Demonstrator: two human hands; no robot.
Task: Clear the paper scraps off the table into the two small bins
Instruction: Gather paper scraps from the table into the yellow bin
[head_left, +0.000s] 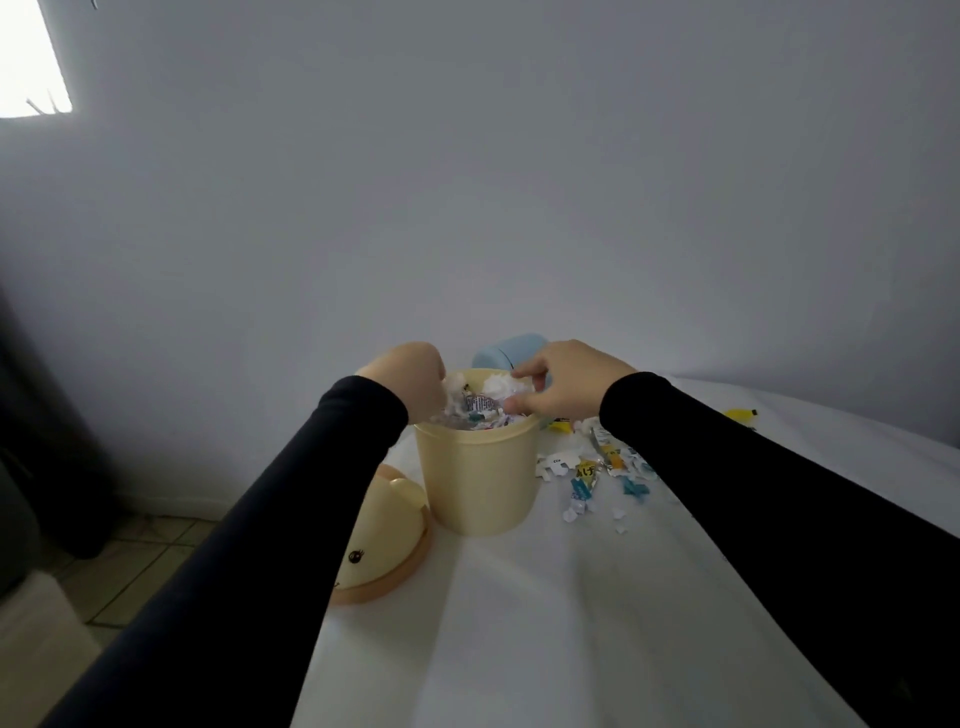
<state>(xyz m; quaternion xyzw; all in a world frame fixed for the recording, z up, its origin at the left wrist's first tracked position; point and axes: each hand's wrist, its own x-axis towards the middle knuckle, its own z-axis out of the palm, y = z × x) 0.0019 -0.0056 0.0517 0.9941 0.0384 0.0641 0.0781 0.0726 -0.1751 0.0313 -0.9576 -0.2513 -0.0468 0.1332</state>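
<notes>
A cream-yellow small bin (480, 478) stands on the white table, filled to the rim with white and printed paper scraps (480, 402). My left hand (415, 376) is over the bin's left rim, fingers curled down into the scraps. My right hand (563, 382) hovers over the right rim, thumb and fingers pinching a white crumpled scrap (501, 384). A light blue bin (506, 353) lies behind, mostly hidden by my hands. Loose torn scraps (597, 478) in white, blue and yellow lie to the right of the yellow bin.
The yellow bin's lid (384, 540), with a cartoon face, lies at the table's left edge. A yellow scrap (743, 415) sits far right. The table (545, 623) ends at the left, with tiled floor (130, 561) below. A wall stands close behind.
</notes>
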